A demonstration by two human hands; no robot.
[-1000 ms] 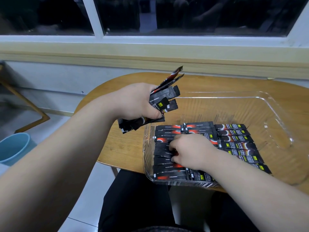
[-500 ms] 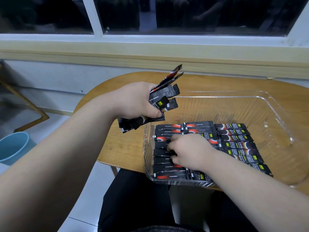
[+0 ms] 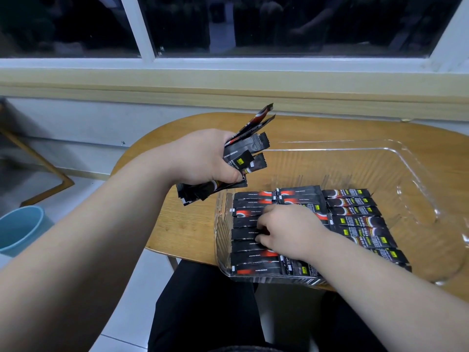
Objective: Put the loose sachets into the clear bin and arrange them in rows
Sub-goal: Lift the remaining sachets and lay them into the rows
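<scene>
My left hand (image 3: 203,158) grips a bundle of black sachets (image 3: 250,151) above the table, just left of the clear bin (image 3: 396,158). Their ends fan out above and below my fist. Inside the bin, black sachets with red marks lie in rows (image 3: 355,214) along its near left part. My right hand (image 3: 286,229) rests on the left rows with its fingertips on one sachet (image 3: 245,233); the fingers are bent and partly hide the sachets under them. The bin's far and right parts hold nothing.
The bin sits on a rounded wooden table (image 3: 177,224) below a window sill (image 3: 228,95). A light blue bucket (image 3: 20,229) stands on the floor at the left. My dark-clothed lap (image 3: 203,308) is below the table's near edge.
My right hand has shifted slightly left across the rows in the bin. My left hand still holds the bundle in nearly the same place.
</scene>
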